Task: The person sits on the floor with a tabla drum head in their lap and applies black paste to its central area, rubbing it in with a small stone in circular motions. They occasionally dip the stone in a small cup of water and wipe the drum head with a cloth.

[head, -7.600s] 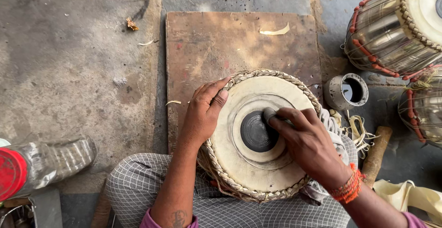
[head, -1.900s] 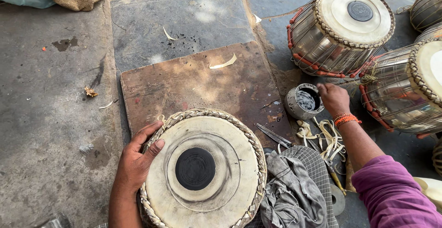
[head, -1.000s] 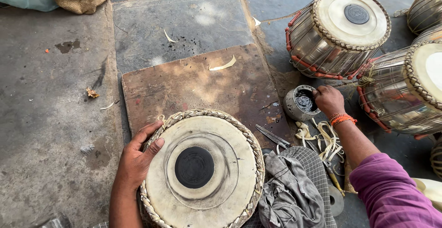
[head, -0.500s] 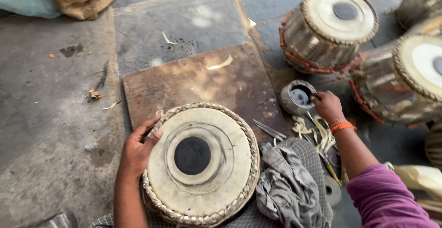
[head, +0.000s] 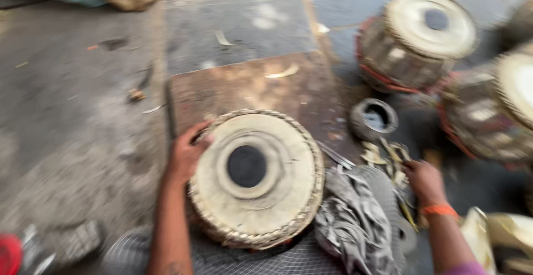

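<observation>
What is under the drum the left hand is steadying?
The drum rests on checked fabric at its near edge, with a brown board beyond it. The left hand grips its rim. What lies directly beneath the drum body is covered.

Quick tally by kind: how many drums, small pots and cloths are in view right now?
Drums: 3, one on the lap under the left hand, one upright at top right, one at the right edge
Small round pots: 1
Grey cloths: 1, near the right hand
Total: 5
The frame is blurred, so smaller bits are left out.
</observation>
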{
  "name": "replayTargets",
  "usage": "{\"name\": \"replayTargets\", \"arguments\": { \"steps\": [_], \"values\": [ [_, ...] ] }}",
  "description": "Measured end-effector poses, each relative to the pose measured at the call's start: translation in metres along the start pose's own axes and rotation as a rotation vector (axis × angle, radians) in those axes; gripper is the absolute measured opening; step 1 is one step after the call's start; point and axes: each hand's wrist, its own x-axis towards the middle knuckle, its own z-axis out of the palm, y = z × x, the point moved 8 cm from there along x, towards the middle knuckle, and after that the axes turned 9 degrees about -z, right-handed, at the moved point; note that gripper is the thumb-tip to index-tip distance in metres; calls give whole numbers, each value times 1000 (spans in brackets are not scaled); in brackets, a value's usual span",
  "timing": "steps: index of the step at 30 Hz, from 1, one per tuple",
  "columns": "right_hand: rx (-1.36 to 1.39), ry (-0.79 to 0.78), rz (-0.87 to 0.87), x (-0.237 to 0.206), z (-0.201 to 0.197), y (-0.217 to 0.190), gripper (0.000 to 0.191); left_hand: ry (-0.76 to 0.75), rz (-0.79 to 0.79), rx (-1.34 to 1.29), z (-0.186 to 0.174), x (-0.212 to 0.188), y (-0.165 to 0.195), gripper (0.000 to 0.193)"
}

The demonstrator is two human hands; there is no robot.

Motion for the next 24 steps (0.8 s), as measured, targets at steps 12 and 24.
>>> {"name": "replayTargets", "arguments": {
  "steps": [12, 24],
  "values": [
    [412, 99, -91, 18, -51, -56, 32, 265, 22, 224, -14, -19, -1, 34],
    [705, 86, -901, 26, -89, -288, 18, -233, -7, 309, 22, 31, 4, 51]
  ]
}}
